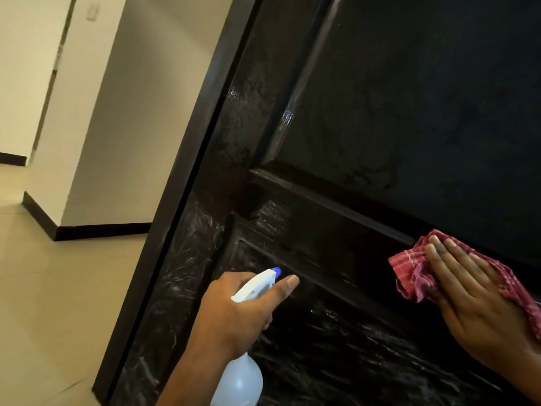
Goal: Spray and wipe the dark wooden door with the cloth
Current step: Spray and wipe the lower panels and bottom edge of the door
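The dark wooden door (395, 118) fills the right of the view, with raised panels and whitish wet streaks on its lower part. My left hand (234, 312) grips a white spray bottle (243, 379) by the neck, its blue nozzle aimed at the door, and the index finger is stretched out along the trigger head. My right hand (474, 297) lies flat with straight fingers, pressing a red checked cloth (409, 268) against the door's middle rail.
The dark door frame (181, 183) runs diagonally down the middle. To the left are cream walls (117, 127) with a dark skirting board (96, 230) and a pale tiled floor (58, 288).
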